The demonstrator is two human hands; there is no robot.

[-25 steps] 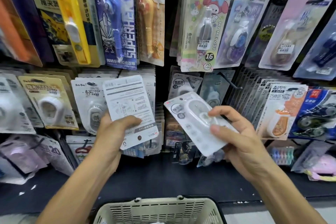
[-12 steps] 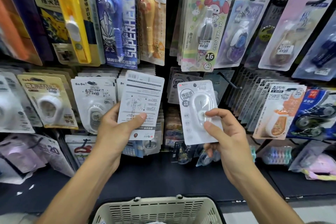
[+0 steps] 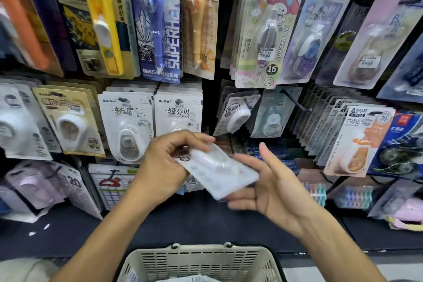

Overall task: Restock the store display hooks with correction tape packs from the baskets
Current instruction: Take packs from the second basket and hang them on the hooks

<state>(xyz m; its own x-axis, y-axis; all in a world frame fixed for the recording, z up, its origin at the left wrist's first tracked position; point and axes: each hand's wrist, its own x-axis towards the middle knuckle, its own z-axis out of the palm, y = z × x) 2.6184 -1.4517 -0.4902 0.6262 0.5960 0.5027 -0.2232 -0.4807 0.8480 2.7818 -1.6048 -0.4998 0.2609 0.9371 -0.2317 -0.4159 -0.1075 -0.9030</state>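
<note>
My left hand (image 3: 164, 167) pinches the upper left end of a white correction tape pack (image 3: 219, 169), which lies tilted in front of the lower shelf. My right hand (image 3: 270, 188) is spread with straight fingers at the pack's lower right end, its palm turned toward the pack. Whether it touches the pack I cannot tell. Just above, another white correction tape pack (image 3: 237, 113) hangs askew and blurred on a display hook in the middle row. A bare black hook (image 3: 295, 102) sticks out to its right. A beige basket (image 3: 199, 249) stands below my hands.
The dark display wall is crowded with hanging packs: BoBo white packs (image 3: 128, 126) at centre left, an orange and white pack (image 3: 359, 142) at right, taller carded packs in the top row. Loose packs lie on the dark shelf (image 3: 194, 222) below.
My right hand has let go of its pack, which now hangs tilted on the middle hook. My left hand brought its pack down to the centre, and my right hand opened beside it.
</note>
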